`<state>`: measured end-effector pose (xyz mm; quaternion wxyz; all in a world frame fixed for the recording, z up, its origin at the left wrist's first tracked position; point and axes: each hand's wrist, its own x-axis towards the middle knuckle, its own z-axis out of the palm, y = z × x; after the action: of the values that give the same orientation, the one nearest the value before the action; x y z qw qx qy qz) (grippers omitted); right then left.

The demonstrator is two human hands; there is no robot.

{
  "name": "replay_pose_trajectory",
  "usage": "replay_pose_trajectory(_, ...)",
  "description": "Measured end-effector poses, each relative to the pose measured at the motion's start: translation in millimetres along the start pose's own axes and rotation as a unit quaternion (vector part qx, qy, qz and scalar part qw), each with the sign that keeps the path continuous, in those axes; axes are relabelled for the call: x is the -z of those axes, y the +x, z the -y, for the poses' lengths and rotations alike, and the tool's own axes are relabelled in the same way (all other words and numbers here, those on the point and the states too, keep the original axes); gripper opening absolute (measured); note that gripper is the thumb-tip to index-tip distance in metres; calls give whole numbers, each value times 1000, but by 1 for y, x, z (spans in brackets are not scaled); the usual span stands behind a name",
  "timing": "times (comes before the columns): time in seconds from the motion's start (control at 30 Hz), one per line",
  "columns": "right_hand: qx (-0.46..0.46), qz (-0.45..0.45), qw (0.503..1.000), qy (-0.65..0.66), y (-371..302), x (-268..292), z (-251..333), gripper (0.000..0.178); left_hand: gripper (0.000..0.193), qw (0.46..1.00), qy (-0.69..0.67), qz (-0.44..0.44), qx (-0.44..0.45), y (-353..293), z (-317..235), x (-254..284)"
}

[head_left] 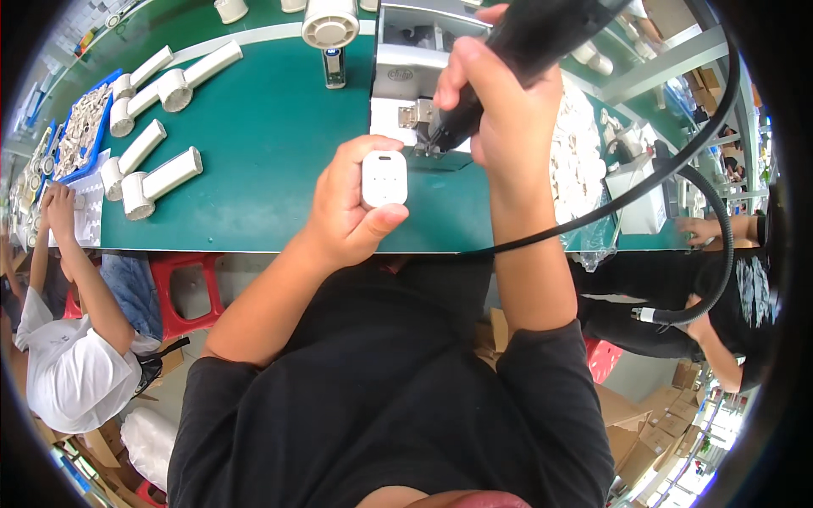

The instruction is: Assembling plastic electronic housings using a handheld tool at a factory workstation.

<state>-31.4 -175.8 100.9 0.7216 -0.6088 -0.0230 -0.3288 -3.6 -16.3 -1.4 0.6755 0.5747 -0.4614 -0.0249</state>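
Left hand point(343, 207): thumb and fingers closed around a white rounded block point(385, 179), gripped by its sides, seemingly to leave the holed face open to my view.
Block position: above the bench point(254, 195), just in from its near edge.
Right hand point(512, 106): wrapped around a black tool point(542, 38), nose slanted down beside the silver box point(400, 80); contact, cannot tell.
Silver box: toward the bench's far edge, opposite me, apparently for easy reach.
White handled parts point(174, 174): four, lying toward the bench's left end, presumably to keep my working space free.
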Motion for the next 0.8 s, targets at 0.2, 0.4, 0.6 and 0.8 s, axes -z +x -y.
replay_pose_trajectory(0.2, 97, 109, 987, 74, -5, -7, 34, 33, 57, 999, -15, 27, 33, 4, -4, 1)
replay_pose_trajectory(0.4, 148, 71, 982, 98, -13, -49, 75, 32, 51, 999, 32, 12, 29, 11, -15, -5)
replay_pose_trajectory(0.6, 96, 143, 975, 138, -12, -36, 59, 38, 57, 997, 75, 19, -31, 12, -7, -7)
replay_pose_trajectory(0.8, 83, 137, 985, 71, -14, -35, 60, 40, 63, 997, 72, -1, -43, 12, -6, -9)
